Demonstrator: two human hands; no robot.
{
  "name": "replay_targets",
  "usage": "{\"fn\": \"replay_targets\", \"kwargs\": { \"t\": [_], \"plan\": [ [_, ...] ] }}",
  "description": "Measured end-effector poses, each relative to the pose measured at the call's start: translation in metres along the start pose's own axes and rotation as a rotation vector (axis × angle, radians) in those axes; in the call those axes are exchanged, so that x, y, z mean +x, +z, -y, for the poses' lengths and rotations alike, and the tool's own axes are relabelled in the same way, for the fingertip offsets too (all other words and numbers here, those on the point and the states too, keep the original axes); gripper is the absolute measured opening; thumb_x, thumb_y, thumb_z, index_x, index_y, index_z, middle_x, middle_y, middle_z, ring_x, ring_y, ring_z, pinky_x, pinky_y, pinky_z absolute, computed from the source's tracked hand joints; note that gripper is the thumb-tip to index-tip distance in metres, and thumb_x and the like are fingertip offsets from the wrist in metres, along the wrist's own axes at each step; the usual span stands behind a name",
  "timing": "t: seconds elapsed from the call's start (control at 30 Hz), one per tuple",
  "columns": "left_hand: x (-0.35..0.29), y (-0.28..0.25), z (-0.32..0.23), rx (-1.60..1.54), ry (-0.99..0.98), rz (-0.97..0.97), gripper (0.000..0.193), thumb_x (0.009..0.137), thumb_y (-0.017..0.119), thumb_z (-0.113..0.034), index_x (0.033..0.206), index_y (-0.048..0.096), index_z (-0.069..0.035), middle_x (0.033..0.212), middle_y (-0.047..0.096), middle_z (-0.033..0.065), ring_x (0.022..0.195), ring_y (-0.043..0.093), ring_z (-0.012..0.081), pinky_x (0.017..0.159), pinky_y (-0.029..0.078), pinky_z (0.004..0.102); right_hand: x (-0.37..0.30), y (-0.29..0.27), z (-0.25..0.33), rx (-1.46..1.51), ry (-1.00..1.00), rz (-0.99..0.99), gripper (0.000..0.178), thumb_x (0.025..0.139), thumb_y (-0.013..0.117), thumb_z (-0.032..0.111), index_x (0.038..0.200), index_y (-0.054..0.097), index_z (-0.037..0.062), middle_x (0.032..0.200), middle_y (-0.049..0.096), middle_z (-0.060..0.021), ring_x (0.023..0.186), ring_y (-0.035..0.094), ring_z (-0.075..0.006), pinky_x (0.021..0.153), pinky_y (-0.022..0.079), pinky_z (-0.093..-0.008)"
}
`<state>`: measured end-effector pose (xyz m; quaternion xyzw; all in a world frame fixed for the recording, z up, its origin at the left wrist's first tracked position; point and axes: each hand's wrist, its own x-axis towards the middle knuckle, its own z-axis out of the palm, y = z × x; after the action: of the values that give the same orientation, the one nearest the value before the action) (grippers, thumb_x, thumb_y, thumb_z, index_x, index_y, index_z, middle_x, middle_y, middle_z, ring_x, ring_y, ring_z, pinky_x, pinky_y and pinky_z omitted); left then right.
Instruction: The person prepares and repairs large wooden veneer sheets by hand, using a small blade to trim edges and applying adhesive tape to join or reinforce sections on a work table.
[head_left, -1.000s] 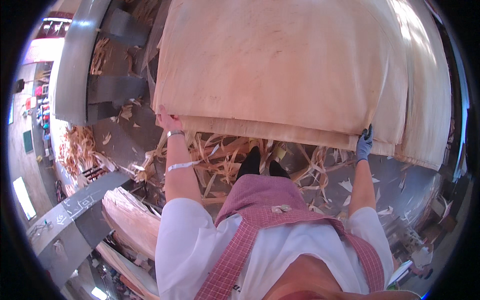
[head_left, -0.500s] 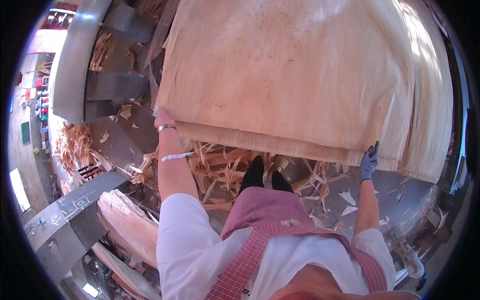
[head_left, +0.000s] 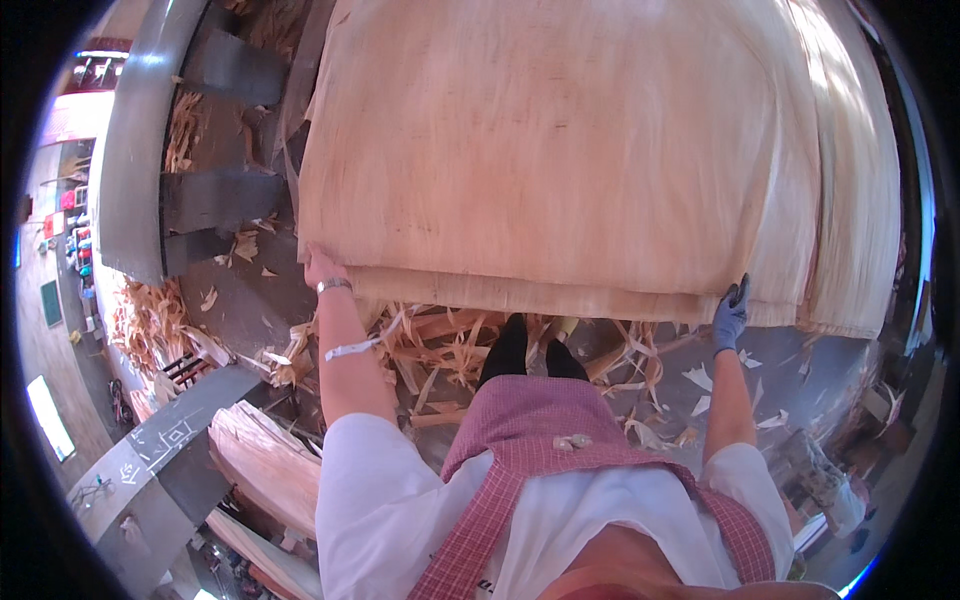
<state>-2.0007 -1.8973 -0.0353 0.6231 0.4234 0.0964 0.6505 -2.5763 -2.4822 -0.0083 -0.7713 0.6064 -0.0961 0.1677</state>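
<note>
A wide, thin sheet of pale wood veneer (head_left: 560,150) lies on top of a stack of similar sheets (head_left: 850,200) in front of me. My bare left hand (head_left: 325,268), with a metal-banded watch on its wrist, is closed on the sheet's near left corner. Toward the right end of the near edge, my right hand (head_left: 731,318) in a grey-blue glove pinches the same sheet. Its thumb and fingers meet at the rim. The near edge of the stack sticks out toward me under the top sheet. My left fingertips are partly hidden.
Veneer scraps (head_left: 450,350) litter the floor around my feet, with another heap (head_left: 150,320) farther left. Grey metal beams (head_left: 135,150) stand at the left. A marked grey beam (head_left: 165,430) and more stacked veneer (head_left: 260,460) lie at the lower left.
The view has turned a little, so the left side appears lower and the right side higher. Both hands keep their hold on the top veneer sheet.
</note>
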Motion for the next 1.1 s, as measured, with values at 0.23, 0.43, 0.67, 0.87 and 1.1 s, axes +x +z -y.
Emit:
{"fn": "replay_targets", "kwargs": {
  "t": [0.23, 0.43, 0.67, 0.87, 1.1],
  "plan": [
    [-0.047, -0.015, 0.009, 0.211, -0.306, 0.523, 0.045, 0.093, 0.059, -0.043, 0.122, 0.056, -0.008, 0.104, 0.064, 0.0076, 0.09, 0.06, 0.0229, 0.077, 0.05, 0.035, 0.001, 0.013, -0.022, -0.118, -0.007, -0.04, 0.051, 0.095, 0.052, 0.031, 0.142, 0.045, 0.0131, 0.115, 0.062, -0.0206, 0.093, 0.066, -0.0375, 0.08, 0.052, -0.0467],
    [-0.012, -0.014, 0.038, 0.491, -0.207, 0.466, 0.041, 0.091, 0.061, -0.051, 0.098, 0.06, -0.01, 0.075, 0.053, 0.0009, 0.061, 0.048, 0.0113, 0.046, 0.038, 0.0231, 0.003, -0.011, 0.021, -0.051, 0.234, -0.032, 0.043, 0.096, 0.052, 0.036, 0.138, 0.051, 0.0272, 0.101, 0.068, -0.021, 0.091, 0.065, -0.0401, 0.079, 0.052, -0.0485],
    [-0.027, -0.009, 0.027, 0.517, -0.297, 0.513, 0.043, 0.089, 0.062, -0.054, 0.088, 0.06, -0.011, 0.071, 0.056, 0.0003, 0.054, 0.047, 0.011, 0.043, 0.035, 0.0216, -0.001, 0.001, 0.008, 0.082, 0.165, -0.153, 0.039, 0.096, 0.052, 0.036, 0.134, 0.054, 0.0272, 0.103, 0.067, -0.0208, 0.093, 0.065, -0.0402, 0.081, 0.051, -0.0484],
    [-0.05, 0.011, 0.008, 0.696, -0.278, 0.405, 0.044, 0.093, 0.059, -0.047, 0.105, 0.063, -0.005, 0.082, 0.062, 0.0052, 0.07, 0.058, 0.0164, 0.058, 0.049, 0.028, -0.003, 0.009, 0.003, 0.066, 0.133, -0.201, 0.041, 0.095, 0.052, 0.035, 0.136, 0.052, 0.0272, 0.101, 0.068, -0.0192, 0.088, 0.066, -0.038, 0.077, 0.052, -0.0487],
    [-0.228, -0.009, 0.062, 1.021, 1.438, 0.277, 0.062, 0.09, 0.057, -0.053, 0.128, 0.05, -0.004, 0.126, 0.053, 0.0174, 0.114, 0.051, 0.0325, 0.094, 0.044, 0.046, 0.001, 0.011, 0.0, 0.002, 0.104, -0.164, 0.044, 0.096, 0.05, 0.031, 0.139, 0.046, 0.0261, 0.099, 0.069, -0.0186, 0.086, 0.066, -0.0382, 0.079, 0.051, -0.0498]
  ]
}}
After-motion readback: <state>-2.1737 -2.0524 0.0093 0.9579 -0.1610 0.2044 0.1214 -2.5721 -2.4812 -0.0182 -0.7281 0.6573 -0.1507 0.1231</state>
